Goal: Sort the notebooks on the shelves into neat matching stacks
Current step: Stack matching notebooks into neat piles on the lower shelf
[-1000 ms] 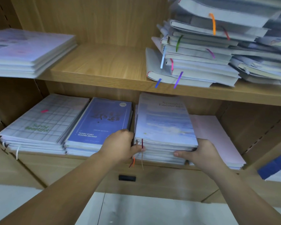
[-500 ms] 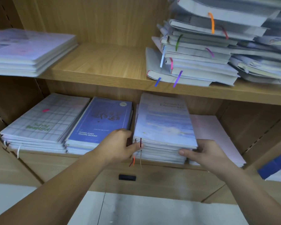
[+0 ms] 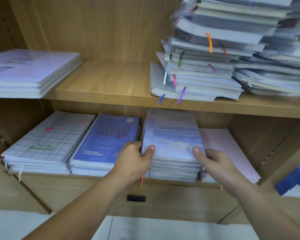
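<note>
Sky stack (image 3: 171,135) is sat on lower shelf (image 3: 87,178), between blue stack (image 3: 109,135) and pink stack (image 3: 229,149), close against both; left hand (image 3: 135,160) is curled round its near left corner, thumb laid on the top cover, fingers hidden down the side; right hand (image 3: 213,163) is held likewise at the near right corner; how many notebooks are pinched cannot be told; covers are judged thin, floppy and glossy, so slipping and fanning are to be expected; the whole stack is judged heavy; hold is best taken at both side edges, with support under the bottom copy; messy pile (image 3: 206,70) on upper shelf (image 3: 111,84) is not yet sorted.
</note>
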Demonstrator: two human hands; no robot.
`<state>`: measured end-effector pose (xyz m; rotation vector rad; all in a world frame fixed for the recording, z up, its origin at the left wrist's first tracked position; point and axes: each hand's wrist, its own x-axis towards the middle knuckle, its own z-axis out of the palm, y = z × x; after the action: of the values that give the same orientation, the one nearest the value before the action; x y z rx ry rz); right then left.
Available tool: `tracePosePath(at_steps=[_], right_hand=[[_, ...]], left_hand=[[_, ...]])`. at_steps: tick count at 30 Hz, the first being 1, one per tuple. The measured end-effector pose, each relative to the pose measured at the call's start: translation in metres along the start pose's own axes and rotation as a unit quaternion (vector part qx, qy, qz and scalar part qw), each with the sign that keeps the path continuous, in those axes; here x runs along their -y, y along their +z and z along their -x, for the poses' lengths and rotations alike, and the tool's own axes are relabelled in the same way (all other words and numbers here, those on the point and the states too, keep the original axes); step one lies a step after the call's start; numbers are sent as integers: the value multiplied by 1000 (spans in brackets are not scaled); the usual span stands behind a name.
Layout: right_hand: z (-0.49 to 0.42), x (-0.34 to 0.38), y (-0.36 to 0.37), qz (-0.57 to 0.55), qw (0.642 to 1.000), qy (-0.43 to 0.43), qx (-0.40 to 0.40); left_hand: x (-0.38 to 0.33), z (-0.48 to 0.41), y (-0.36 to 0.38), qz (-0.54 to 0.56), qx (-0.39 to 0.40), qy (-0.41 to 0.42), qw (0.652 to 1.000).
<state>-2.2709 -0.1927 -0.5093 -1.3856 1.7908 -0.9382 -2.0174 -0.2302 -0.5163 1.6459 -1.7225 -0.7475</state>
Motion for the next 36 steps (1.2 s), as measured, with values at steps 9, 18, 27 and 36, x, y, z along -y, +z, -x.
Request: tracePosePath(at_steps=[9,18,27,36], right_hand=[[-1,-1,5,-37,999,16,-25],[13,4,-9,-161,984,55,-56],[41,-31,-83,-139,969,56,-196],[44,-91,-96,-129,958,71,-244]], left_hand=[[-19,-12,-1,252,1,-117,961],[-60,8,11,400,-33,-106,910],[-109,47,93,328,28,-37,943],[-93,64,169,223,57,-42,972]])
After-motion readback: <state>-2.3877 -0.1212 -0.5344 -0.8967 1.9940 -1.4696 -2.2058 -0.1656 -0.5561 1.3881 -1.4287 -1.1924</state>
